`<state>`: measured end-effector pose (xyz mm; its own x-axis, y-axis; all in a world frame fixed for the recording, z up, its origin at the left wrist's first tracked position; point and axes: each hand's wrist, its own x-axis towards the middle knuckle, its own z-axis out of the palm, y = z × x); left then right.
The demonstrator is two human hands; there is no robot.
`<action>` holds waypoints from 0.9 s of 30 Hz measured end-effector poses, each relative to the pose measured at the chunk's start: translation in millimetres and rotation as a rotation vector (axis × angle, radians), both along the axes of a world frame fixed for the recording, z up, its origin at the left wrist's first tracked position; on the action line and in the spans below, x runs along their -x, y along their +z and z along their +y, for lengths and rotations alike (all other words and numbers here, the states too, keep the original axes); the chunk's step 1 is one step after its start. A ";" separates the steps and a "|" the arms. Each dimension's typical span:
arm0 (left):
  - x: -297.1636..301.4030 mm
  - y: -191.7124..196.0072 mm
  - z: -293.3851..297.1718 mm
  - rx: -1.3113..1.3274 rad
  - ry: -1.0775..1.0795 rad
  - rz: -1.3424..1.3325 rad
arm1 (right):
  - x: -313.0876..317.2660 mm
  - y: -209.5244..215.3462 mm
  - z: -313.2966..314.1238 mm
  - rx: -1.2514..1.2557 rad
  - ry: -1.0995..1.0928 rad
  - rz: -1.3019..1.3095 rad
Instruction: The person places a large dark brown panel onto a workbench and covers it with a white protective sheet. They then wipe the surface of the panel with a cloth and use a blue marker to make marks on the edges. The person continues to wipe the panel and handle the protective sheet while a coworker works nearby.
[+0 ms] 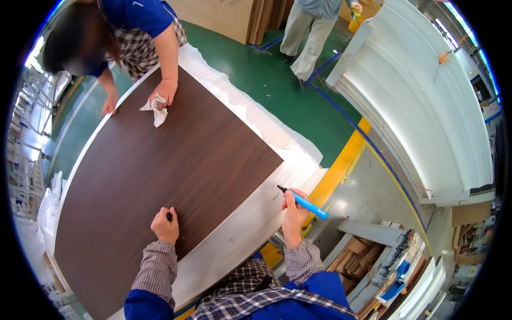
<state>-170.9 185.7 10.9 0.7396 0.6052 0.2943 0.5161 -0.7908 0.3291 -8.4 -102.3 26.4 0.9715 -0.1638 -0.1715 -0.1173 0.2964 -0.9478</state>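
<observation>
My right hand point(293, 217) grips a blue marker point(312, 207), its dark uncapped tip pointing left over the panel's near right side. In my closed left hand point(164, 228) is a black marker cap point(169, 217), just above the dark brown wood-grain panel point(181, 144). The panel lies flat on a table covered with white foam sheet point(240, 213). Across it, a co-worker's hand point(164, 92) presses a white cloth point(156, 110) on the panel. That person's other hand point(110, 102) rests at the panel's far left edge.
White curved panels point(421, 101) stand stacked at the right. Below them is a wooden crate point(358, 256) with cardboard pieces, beside a blue tape dispenser point(397, 280). Another person point(309, 32) stands on the green floor point(234, 53) at the back.
</observation>
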 end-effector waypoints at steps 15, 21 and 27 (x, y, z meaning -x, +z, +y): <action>-4.1 2.1 1.0 0.009 -0.019 -0.001 | -67.4 -38.2 -0.7 0.442 0.005 -0.240; -4.8 3.5 1.5 0.003 -0.032 0.001 | -68.6 -32.1 1.6 0.399 0.043 -0.122; -3.0 3.1 3.2 0.013 -0.035 0.015 | -68.4 -29.8 4.2 0.436 0.048 -0.148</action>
